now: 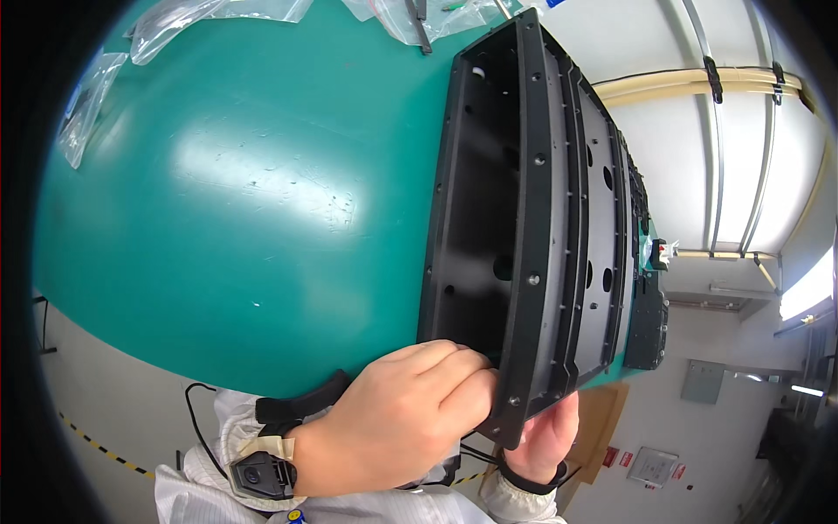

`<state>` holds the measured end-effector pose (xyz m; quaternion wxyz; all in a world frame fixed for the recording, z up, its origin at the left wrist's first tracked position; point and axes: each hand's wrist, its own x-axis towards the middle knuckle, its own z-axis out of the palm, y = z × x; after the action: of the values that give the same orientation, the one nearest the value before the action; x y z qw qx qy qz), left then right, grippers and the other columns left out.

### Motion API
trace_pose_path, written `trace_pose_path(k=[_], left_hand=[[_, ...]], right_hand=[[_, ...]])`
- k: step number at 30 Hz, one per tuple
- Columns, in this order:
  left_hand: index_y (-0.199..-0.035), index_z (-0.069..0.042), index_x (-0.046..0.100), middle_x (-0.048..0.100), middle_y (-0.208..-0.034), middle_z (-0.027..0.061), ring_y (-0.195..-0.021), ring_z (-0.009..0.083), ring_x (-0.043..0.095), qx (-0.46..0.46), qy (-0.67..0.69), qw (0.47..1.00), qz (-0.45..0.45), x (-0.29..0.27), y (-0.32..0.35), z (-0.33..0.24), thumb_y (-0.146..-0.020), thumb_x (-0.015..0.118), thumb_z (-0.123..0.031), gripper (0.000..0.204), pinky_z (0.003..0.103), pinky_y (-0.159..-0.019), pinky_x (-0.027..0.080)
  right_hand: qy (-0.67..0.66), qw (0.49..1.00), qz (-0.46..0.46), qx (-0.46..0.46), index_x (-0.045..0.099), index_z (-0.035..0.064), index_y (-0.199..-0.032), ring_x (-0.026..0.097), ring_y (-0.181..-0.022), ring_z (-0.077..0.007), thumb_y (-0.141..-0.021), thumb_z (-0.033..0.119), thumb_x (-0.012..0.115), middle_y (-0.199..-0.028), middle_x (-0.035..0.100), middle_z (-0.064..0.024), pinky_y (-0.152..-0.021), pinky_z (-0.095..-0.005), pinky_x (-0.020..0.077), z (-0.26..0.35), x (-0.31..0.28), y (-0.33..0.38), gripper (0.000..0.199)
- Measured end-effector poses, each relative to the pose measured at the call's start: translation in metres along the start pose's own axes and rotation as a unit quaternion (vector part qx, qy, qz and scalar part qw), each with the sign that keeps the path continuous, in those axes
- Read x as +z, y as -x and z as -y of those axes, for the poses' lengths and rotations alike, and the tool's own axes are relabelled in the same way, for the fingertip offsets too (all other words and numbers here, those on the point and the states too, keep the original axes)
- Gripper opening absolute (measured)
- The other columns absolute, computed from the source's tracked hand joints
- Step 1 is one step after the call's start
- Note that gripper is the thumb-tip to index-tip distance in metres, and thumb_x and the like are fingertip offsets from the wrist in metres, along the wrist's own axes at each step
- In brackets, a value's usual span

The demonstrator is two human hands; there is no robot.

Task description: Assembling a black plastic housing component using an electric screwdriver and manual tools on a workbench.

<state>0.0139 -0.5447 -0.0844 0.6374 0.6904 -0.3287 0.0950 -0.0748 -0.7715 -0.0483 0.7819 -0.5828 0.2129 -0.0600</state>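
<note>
A long black metal housing [476, 210] stands on the green table, its open side with a screw-holed flange turned to the left. My left hand [415, 406] is at its near end, the fingers bent and closed inside the opening by the end wall. The fingertips are hidden, and so is whatever they may pinch. Just outside the same near corner is my right hand [548, 437], partly covered by the flange, with most of its fingers out of sight. A black camera-like device [262, 476] is taped to my left wrist, and a black band circles the right one.
The green table [253, 262] extends to the left, with a rounded near edge. Clear plastic bags [170, 26] lie along its far side, near a thin black strip [419, 24]. More black parts [646, 323] stand beyond the housing on the right. Black cables hang below the table edge.
</note>
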Motion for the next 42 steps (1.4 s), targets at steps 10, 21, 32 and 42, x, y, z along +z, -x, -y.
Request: trace_pose_path(k=[10, 21, 32, 42], left_hand=[[-0.105, 0.005, 0.065, 0.065, -0.103, 0.0179, -0.093, 0.0373, 0.066, -0.008, -0.009, 1.0, 0.013, 0.006, -0.002, -0.005, -0.066, 0.063, 0.003, 0.039, 0.043, -0.084, 0.057], [-0.106, 0.004, 0.062, 0.065, -0.103, 0.0173, -0.094, 0.0366, 0.067, -0.013, -0.002, 1.0, 0.021, 0.003, -0.005, -0.01, -0.071, 0.066, 0.007, 0.036, 0.043, -0.082, 0.057], [-0.1, 0.004, 0.06, 0.064, -0.101, 0.017, -0.092, 0.0357, 0.065, -0.009, -0.007, 1.0, 0.006, 0.004, -0.002, -0.007, -0.073, 0.064, 0.003, 0.028, 0.043, -0.079, 0.057], [-0.104, 0.002, 0.063, 0.067, -0.101, 0.0138, -0.091, 0.032, 0.066, -0.018, 0.003, 1.0, 0.022, 0.002, -0.01, -0.001, -0.074, 0.064, 0.001, 0.03, 0.04, -0.087, 0.059]], right_hand=[[-0.007, 0.999, -0.016, -0.037, 0.063, 0.0091, -0.111, 0.053, -0.049, -0.0077, -0.112, 0.044, 0.047, -0.071, 0.058, 0.001, -0.039, -0.0194, 0.0414, -0.002, 0.005, -0.001, 0.038], [0.004, 0.996, 0.023, -0.088, 0.062, -0.0009, -0.114, 0.068, -0.07, -0.0271, -0.107, 0.044, 0.056, -0.095, 0.072, -0.0163, -0.059, -0.0391, 0.0567, -0.008, 0.006, -0.009, 0.046], [0.203, 0.974, 0.031, -0.092, 0.058, -0.0018, -0.136, 0.07, -0.108, -0.0217, -0.099, 0.052, 0.067, -0.125, 0.07, -0.0105, -0.093, -0.0366, 0.0572, 0.013, -0.023, -0.011, 0.066], [-0.081, 0.996, 0.019, 0.025, 0.063, -0.0043, -0.122, 0.071, -0.069, -0.028, -0.104, 0.022, 0.06, -0.105, 0.074, -0.0206, -0.049, -0.0335, 0.054, 0.021, -0.005, -0.007, 0.032]])
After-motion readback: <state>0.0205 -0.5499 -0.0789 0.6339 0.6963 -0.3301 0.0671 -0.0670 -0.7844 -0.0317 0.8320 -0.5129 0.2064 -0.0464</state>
